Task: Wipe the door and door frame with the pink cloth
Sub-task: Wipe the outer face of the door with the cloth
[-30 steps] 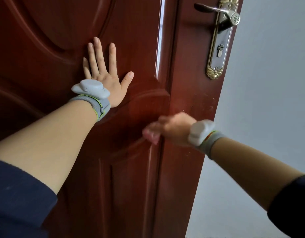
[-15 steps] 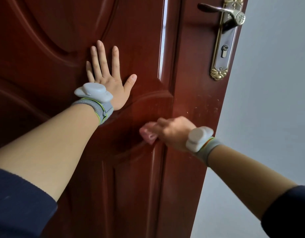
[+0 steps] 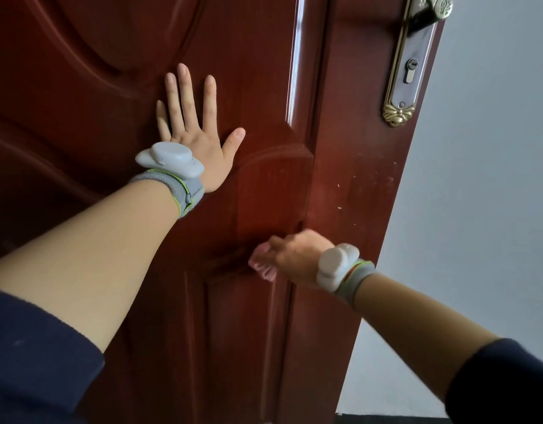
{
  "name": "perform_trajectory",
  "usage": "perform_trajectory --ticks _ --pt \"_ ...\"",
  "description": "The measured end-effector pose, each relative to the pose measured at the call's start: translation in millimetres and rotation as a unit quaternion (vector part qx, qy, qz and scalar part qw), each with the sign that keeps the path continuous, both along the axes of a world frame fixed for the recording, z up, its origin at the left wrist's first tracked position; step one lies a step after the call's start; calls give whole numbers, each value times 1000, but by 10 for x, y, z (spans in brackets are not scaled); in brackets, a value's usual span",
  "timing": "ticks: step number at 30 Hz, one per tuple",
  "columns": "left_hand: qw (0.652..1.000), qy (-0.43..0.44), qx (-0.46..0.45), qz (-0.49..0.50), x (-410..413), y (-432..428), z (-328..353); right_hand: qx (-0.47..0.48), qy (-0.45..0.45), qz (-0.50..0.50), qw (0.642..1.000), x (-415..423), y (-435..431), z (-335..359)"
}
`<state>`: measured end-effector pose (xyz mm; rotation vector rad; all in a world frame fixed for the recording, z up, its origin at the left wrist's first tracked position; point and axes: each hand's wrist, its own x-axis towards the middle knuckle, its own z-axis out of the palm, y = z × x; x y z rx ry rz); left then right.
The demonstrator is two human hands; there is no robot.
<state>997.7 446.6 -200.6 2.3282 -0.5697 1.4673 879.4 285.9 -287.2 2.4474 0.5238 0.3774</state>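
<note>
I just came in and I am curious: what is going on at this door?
A person is wiping the dark red door. The left hand lies flat and open on it. The right hand grips the pink cloth and presses it to the door lower down, below the brass lock plate.

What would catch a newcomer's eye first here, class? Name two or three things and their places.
The glossy red-brown door fills most of the view, with the left hand pressed flat on it, fingers spread. Lower down, the right hand holds the pink cloth against the door. A brass lock plate gleams at top right.
</note>
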Motion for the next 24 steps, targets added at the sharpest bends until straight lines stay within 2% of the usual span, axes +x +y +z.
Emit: perform_trajectory --ticks 1,3,5,6,8,9,11,13,14,15,17,18,21,23,24 --pt "1000 -2 2 -2 16 5 -14 6 -56 38 998 13 -52 147" --pt "1000 -3 1 -6 56 -1 -14 107 -185 87 973 -10 -172 535" --pt "1000 -2 0 -10 65 -2 -15 258 -306 40 916 -76 -254 977" --pt "1000 -4 0 -10 70 -3 -19 315 -338 -2 887 -75 -281 1113" --pt "1000 -9 -2 -12 77 -6 -29 343 -348 -44 871 -18 -212 1120" --pt "1000 -9 -3 -14 75 -8 -28 331 -330 -35 884 4 -124 1028" --pt "1000 0 -7 -15 64 -7 -18 236 -260 19 936 50 38 686" --pt "1000 14 -9 -13 45 -12 -13 98 -131 7 986 52 101 476" --pt "1000 16 -9 -11 40 -18 -16 56 -86 -16 995 9 74 505" --pt "1000 14 -11 -10 35 -20 -16 41 -80 -18 996 -36 2 596" --pt "1000 10 -17 -11 28 -19 -16 46 -148 8 988 -114 -167 856" --pt "1000 10 -17 -12 29 -22 -17 78 -201 3 977 -140 -272 1009" --pt "1000 15 -16 -8 0 -51 -27 211 -330 -68 918 -214 -560 1370" --pt "1000 24 -20 0 -29 -81 -48 271 -349 -89 892 -218 -616 1339" --pt "999 31 -20 5 -44 -92 -51 276 -325 -85 901 -225 -600 1233"
